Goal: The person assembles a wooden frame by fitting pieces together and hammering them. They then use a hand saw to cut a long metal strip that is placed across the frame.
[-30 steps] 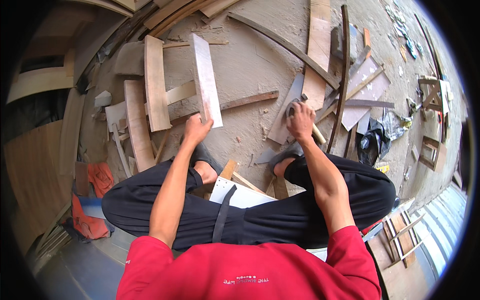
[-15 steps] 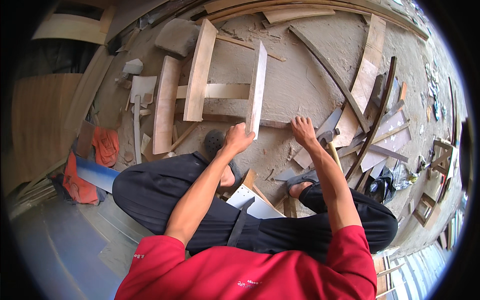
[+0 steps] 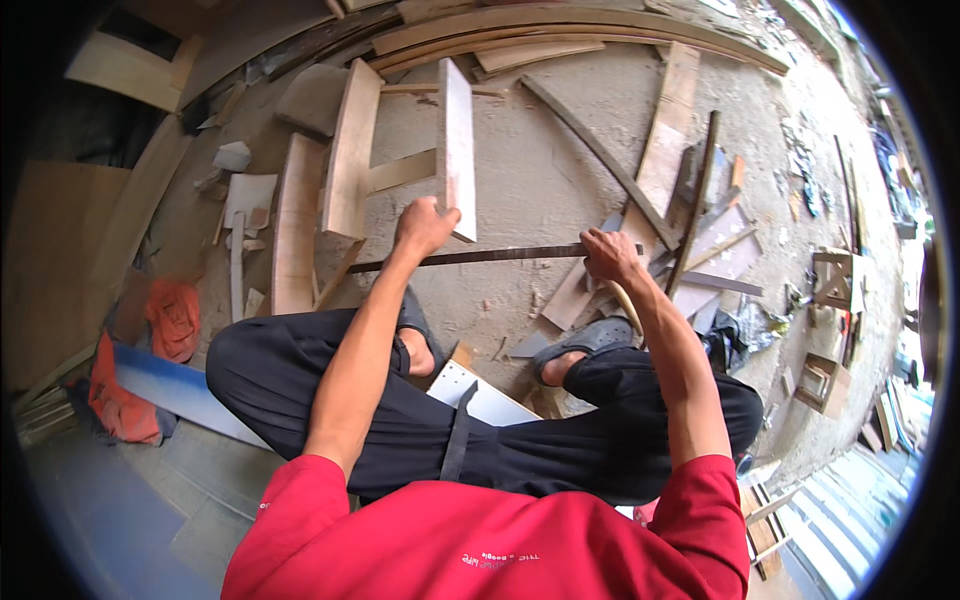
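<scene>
My left hand (image 3: 428, 228) is closed around the near end of a pale upright board (image 3: 456, 140), part of a partly joined wooden frame. A second board (image 3: 352, 150) stands to its left, and a lighter crosspiece (image 3: 403, 171) spans between the two. My right hand (image 3: 612, 255) grips the right end of a long, dark, narrow wood strip (image 3: 500, 256). The strip runs leftward across the near side of the frame, passing by my left wrist. Beneath my right forearm shows the curved wooden handle (image 3: 628, 304) of a hammer; its head is mostly hidden.
Another board (image 3: 297, 225) stands left of the frame. Scrap planks (image 3: 665, 140) and dark strips (image 3: 690, 210) lie to the right. Orange cloth (image 3: 174, 318) lies at left. Between my feet is a white perforated board (image 3: 485, 396). Long boards (image 3: 570, 18) stretch along the back.
My right hand has taken hold of the dark strip, which is turned from its broad face to a narrow edge. My left hand keeps its grip on the board. The whole view has shifted.
</scene>
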Motion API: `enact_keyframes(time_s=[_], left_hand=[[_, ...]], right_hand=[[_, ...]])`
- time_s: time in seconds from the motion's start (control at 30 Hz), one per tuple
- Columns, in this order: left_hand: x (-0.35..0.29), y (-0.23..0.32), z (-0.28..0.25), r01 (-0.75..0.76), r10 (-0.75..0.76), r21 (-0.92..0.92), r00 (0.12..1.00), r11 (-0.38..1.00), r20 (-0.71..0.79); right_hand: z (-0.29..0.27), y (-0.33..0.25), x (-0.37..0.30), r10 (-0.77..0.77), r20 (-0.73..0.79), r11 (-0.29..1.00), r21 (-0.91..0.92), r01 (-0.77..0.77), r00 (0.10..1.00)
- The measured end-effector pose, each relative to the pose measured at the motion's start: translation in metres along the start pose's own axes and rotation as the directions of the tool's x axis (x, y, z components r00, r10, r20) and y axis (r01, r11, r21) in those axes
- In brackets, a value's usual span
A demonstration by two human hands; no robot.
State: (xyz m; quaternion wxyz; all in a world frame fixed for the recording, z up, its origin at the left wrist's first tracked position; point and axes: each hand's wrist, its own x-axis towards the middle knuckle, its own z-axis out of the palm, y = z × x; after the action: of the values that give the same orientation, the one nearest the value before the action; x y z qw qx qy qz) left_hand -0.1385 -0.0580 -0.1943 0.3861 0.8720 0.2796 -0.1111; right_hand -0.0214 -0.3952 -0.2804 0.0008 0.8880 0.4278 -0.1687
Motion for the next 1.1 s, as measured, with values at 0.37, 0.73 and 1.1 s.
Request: enact_keyframes(time_s=[0.37, 0.73, 1.1], left_hand=[[0.011, -0.004, 0.066, 0.003, 0.004, 0.118, 0.998, 0.993, -0.063], [0.060, -0.052, 0.154, 0.046, -0.058, 0.056, 0.971, 0.997, 0.234], [-0.049, 0.122, 0.234, -0.514, 0.441, 0.152, 0.826, 0.844, 0.350]], right_hand=[[-0.153, 0.127, -0.264, 0.522, -0.041, 0.828, -0.218, -0.517, 0.852], [0.038, 0.028, -0.445, 0.988, -0.072, 0.147, 0.699, -0.699, 0.136], [0.223, -0.237, -0.422, 0.550, 0.387, -0.675, 0.728, -0.121, -0.740]])
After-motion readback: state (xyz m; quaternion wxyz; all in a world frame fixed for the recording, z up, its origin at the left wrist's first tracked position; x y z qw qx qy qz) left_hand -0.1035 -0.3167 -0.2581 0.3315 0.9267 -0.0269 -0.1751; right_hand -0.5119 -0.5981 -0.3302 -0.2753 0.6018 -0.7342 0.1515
